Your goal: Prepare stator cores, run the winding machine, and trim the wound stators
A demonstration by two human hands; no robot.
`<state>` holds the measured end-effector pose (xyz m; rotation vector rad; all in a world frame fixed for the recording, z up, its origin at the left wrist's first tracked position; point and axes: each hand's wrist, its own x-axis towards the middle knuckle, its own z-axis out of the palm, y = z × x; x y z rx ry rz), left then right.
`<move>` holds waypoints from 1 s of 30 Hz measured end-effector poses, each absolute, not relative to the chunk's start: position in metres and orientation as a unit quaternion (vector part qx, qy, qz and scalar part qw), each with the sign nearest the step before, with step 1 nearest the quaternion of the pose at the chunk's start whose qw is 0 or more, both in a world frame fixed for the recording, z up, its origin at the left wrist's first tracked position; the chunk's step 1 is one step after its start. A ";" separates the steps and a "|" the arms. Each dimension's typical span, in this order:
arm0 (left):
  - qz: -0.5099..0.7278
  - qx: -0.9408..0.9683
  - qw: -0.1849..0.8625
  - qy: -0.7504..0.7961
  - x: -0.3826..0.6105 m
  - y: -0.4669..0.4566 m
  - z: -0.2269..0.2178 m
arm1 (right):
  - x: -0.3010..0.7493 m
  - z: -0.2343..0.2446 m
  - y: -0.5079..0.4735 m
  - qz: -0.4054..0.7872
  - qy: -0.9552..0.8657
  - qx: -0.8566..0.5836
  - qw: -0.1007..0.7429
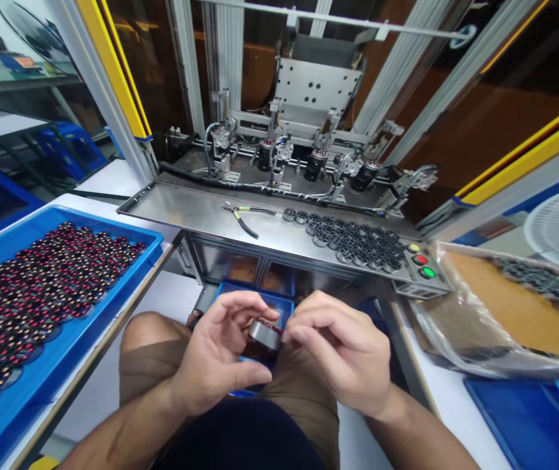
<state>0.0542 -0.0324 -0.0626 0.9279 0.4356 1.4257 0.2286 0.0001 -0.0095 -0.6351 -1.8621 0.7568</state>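
Observation:
I hold a small round grey motor core [264, 334] over my lap, between both hands. My left hand [218, 359] cups it from the left, thumb under it and fingers curled above. My right hand [341, 349] pinches its right edge with closed fingertips. Below the hands sits a small blue bin [279, 301] under the bench. On the steel shelf [186, 212] ahead lie several dark unwound cores [358, 240] and a pair of cutters [241, 214].
A blue tray [83, 320] of several red-wound cores stands at my left. The winding machine [303, 150] fills the back, with coloured buttons [420, 259] at the shelf's right end. A plastic-lined box [509, 313] holding more cores lies at my right.

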 end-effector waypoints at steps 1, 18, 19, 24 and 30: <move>0.610 0.409 0.648 0.200 0.054 -0.032 -0.063 | 0.229 -0.010 0.001 0.311 -0.772 -0.251 0.494; 0.615 0.443 0.592 0.275 0.050 -0.019 -0.067 | 0.213 -0.027 -0.024 0.500 -0.600 -0.386 0.490; 0.616 0.440 0.595 0.272 0.049 -0.019 -0.068 | 0.210 -0.030 -0.025 0.544 -0.574 -0.382 0.478; 0.621 0.423 0.608 0.257 0.049 -0.017 -0.068 | 0.197 -0.046 -0.030 0.642 -0.490 -0.351 0.474; 0.618 0.410 0.620 0.256 0.046 -0.016 -0.065 | 0.201 -0.058 -0.032 0.705 -0.423 -0.294 0.487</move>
